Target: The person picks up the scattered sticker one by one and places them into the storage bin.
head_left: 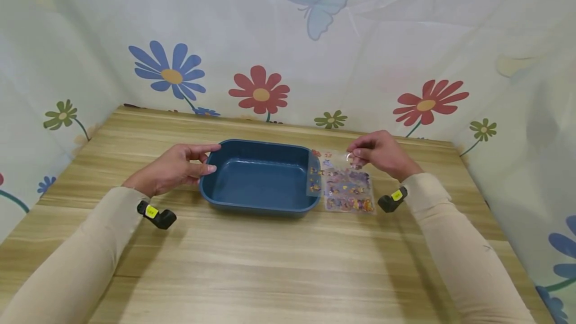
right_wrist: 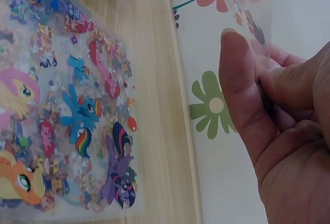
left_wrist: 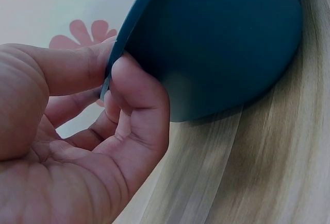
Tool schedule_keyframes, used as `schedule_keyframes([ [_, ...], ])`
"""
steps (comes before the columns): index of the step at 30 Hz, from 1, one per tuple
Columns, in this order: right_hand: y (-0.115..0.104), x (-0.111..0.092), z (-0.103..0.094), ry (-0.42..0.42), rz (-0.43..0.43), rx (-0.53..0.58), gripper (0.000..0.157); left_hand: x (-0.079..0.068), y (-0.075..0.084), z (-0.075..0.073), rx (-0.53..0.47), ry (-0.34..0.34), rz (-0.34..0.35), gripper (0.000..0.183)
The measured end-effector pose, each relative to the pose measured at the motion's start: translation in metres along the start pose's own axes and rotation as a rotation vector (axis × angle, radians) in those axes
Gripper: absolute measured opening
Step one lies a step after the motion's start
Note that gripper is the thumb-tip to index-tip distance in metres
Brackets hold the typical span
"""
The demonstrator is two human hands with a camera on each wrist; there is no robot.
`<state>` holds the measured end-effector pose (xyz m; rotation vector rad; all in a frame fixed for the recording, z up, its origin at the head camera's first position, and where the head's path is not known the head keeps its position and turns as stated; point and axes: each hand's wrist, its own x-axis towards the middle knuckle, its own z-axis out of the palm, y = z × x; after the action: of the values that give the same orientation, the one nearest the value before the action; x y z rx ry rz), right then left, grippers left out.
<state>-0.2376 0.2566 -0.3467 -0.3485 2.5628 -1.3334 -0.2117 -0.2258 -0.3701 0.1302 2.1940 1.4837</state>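
Note:
A dark blue, rounded rectangular plastic basin (head_left: 261,209) stands on the table. My left hand (head_left: 177,166) pinches its left rim; in the left wrist view the thumb and curled fingers (left_wrist: 139,85) lie on either side of the wall (left_wrist: 216,44). To the right, my right hand (head_left: 382,153) pinches a clear sticker sheet (right_wrist: 242,13) by its edge. That sheet's left part (head_left: 314,179) overlaps the basin's right rim in the head view. Beneath it, a clear sheet covered with colourful cartoon pony and puppy stickers (head_left: 348,205) lies flat on the table.
The wood-grain table (head_left: 261,274) reaches back to a white cloth backdrop (head_left: 216,19) printed with flowers and a butterfly. Similar cloth hangs at both sides. A small black camera is strapped to each wrist, one at the left sleeve (head_left: 157,215), one at the right (head_left: 391,201).

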Motion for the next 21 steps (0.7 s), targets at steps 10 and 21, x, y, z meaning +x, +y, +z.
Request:
schedule_keyframes([
  [10, -0.005, 0.004, 0.003, -0.019, 0.008, 0.0, 0.021, 0.0, 0.001, 0.001, -0.016, -0.006, 0.005, 0.073],
  [21, -0.02, 0.01, 0.006, -0.049, -0.009, -0.006, 0.022, 0.0, 0.002, 0.001, -0.016, 0.003, -0.002, 0.074],
])
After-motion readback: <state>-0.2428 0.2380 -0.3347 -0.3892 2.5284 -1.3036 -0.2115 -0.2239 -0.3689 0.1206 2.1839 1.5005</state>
